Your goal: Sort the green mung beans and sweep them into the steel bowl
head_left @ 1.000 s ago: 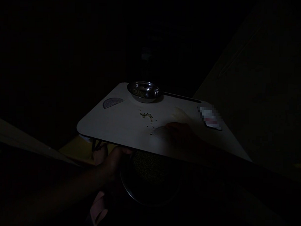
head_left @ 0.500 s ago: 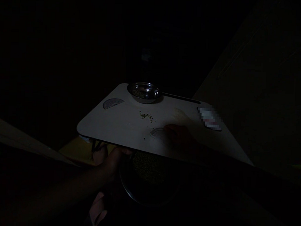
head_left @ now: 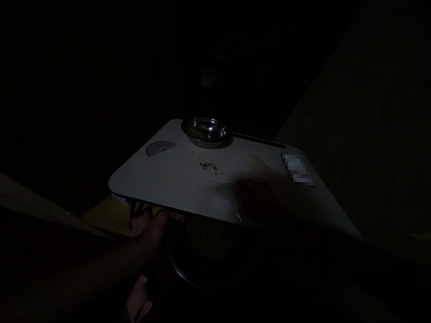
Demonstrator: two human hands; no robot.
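In the dim light my right hand (head_left: 258,197) rests low over the white table, its fingers closed on the right end of a clear protractor (head_left: 225,194) lying nearly flat. Small green grains (head_left: 208,166) are scattered just beyond it. My left hand (head_left: 160,228) is below the table's front edge, gripping the left rim of a large dark bowl (head_left: 183,273). Green grains (head_left: 211,239) fill the visible middle of that bowl, which sits partly under the table edge. Shadow hides most of my right fingers and the far side of the bowl.
A shiny steel bowl (head_left: 205,138) with some grains stands at the back of the white folding table (head_left: 172,183). Another protractor (head_left: 160,148) lies at the left. A blurred-out flat item (head_left: 298,169) is on the right. A black slot (head_left: 258,140) runs along the back edge.
A lone grain near the table's front edge is gone from the tabletop. The large bowl and my left hand have shifted slightly left. My right hand has barely moved.
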